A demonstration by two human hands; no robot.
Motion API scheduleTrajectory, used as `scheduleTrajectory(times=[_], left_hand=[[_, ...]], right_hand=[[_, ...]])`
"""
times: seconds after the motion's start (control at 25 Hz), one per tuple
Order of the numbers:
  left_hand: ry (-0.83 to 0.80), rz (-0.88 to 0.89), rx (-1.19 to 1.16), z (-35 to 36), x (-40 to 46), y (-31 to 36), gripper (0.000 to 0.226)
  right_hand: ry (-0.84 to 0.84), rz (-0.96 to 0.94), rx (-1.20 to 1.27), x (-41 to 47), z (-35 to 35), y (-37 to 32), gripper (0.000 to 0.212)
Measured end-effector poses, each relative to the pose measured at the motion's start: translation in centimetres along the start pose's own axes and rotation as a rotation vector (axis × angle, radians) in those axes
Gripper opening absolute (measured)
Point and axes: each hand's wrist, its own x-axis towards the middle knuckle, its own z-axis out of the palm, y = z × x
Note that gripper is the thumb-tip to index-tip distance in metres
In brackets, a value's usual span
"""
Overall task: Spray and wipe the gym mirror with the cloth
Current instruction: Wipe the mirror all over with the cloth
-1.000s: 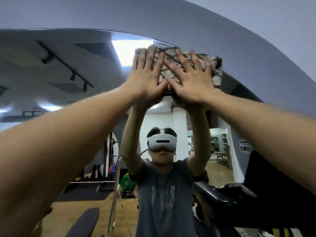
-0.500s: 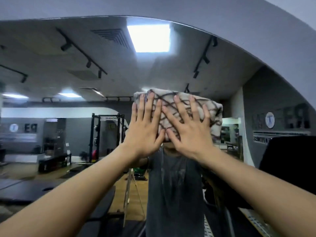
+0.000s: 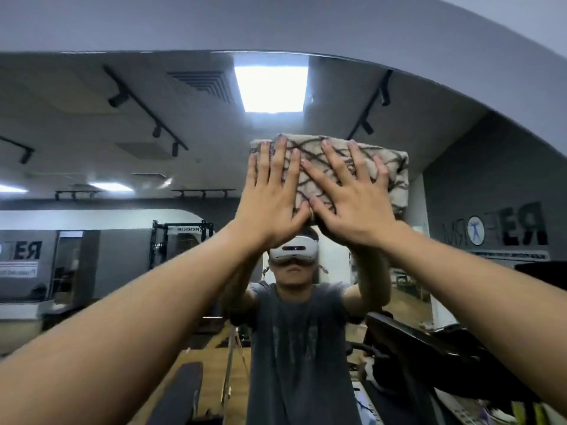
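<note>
Overhead: two hands flat on folded cloth against gym mirror.
Left hand (image 3: 270,197) and right hand (image 3: 352,200), both arms raised, fingers straight and spread, palms pressing the cloth (image 3: 389,176) onto the mirror (image 3: 92,133); thumbs nearly meeting at centre. Cloth: beige with dark line pattern, folded to a block, long axis horizontal, set high on the glass above the reflected headset (image 3: 293,253).

Bare forearms, no sleeves at the wrists, grey short-sleeved T-shirt (image 3: 302,348), white headset (image 3: 293,252) in reflection
</note>
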Motion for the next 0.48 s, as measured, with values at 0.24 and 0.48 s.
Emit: scheduleTrajectory(times=[0.24, 0.48], left_hand=[[-0.074, -0.013, 0.005, -4.0, 8.1, -8.2, 0.091], [-0.009, 0.005, -0.043, -1.7, -4.8, -9.8, 0.086]], right_hand=[[-0.065, 0.134, 0.037, 10.8, -2.2, -2.0, 0.069], [-0.003, 0.060, 0.092, 1.9, 0.9, -11.3, 0.069]])
